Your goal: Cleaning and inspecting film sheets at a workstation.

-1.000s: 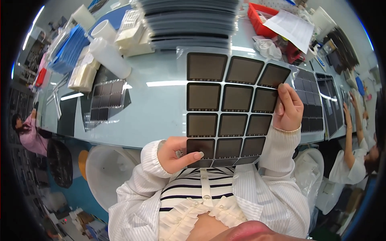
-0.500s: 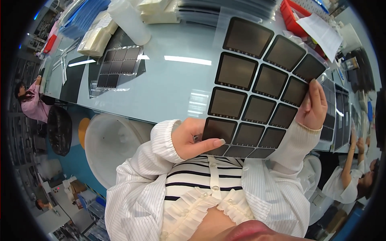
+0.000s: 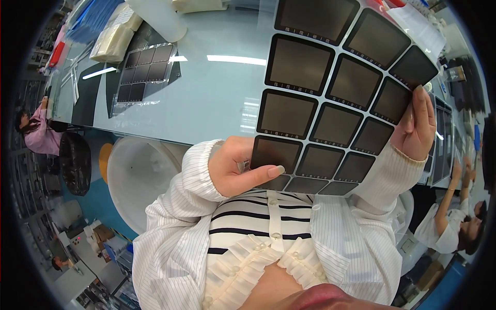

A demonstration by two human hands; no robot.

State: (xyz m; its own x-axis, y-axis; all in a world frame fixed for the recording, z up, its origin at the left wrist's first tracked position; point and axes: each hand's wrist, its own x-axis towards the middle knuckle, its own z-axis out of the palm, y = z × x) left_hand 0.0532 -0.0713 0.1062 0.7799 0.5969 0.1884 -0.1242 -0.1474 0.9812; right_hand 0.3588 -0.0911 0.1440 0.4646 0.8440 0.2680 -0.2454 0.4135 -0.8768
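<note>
Your left hand [image 3: 233, 164] sits low, thumb across the front, clamped on the lower left of one panelled sheet [image 3: 315, 98] — your right hand [image 3: 419, 123], raised higher, grips its right edge. The sheet leans before your chest, fifteen dark panels showing — one white bottle [image 3: 161, 19] stands on the table [image 3: 206, 98]

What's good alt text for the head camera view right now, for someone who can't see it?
A gridded sheet of dark rectangles is held up by a person's left hand at its lower left and right hand at its right edge. Behind it, a pale glossy table bears another dark-panelled sheet towards the left.
</note>
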